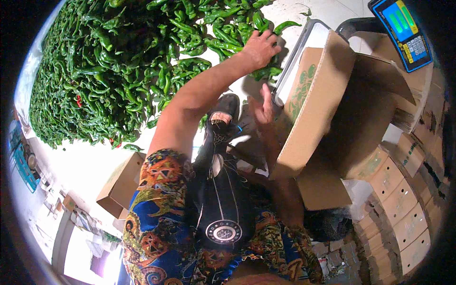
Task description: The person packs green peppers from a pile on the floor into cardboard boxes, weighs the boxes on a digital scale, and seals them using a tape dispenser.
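Note:
My left hand (262, 49) reaches across to the near edge of a spread of green peppers (222, 35), fingers bent downward over them. Its palm side is hidden, so a grip on a pepper cannot be made out. Lower down, my right hand (263, 107) is held with fingers apart and nothing visible in it, beside an open cardboard box (317, 107). The box bears green printing and sits tilted against a metal-rimmed scale platform (285, 76). One long pepper (288, 25) lies just past my left fingertips.
A large pepper heap (92, 71) fills the left, with a few red ones in it. The scale's display (399, 32) is lit at upper right. Stacked cartons (399, 206) line the right. Another cardboard box (121, 185) stands left, and a shoe (228, 107) is by the peppers.

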Motion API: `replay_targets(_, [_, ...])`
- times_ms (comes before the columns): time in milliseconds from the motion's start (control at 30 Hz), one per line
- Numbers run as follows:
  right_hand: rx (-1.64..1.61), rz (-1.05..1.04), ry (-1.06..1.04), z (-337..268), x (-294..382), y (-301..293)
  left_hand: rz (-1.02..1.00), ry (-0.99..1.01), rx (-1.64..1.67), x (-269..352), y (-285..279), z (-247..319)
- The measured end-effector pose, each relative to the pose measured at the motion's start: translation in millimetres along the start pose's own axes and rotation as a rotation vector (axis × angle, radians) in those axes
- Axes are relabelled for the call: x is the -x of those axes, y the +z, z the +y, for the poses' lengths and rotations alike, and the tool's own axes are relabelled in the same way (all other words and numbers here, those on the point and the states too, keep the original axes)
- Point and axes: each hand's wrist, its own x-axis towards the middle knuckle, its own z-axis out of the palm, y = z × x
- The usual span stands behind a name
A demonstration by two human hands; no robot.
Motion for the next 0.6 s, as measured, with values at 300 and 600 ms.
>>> replay_targets(300, [-0.540, 0.133, 0.325, 9, -24, 16, 0.153, -0.281, 0.247, 184, -17, -30])
replay_targets(600, [-0.415, 0.186, 0.306, 19, -34, 25, 0.484, -0.293, 0.211, 119, -35, -110])
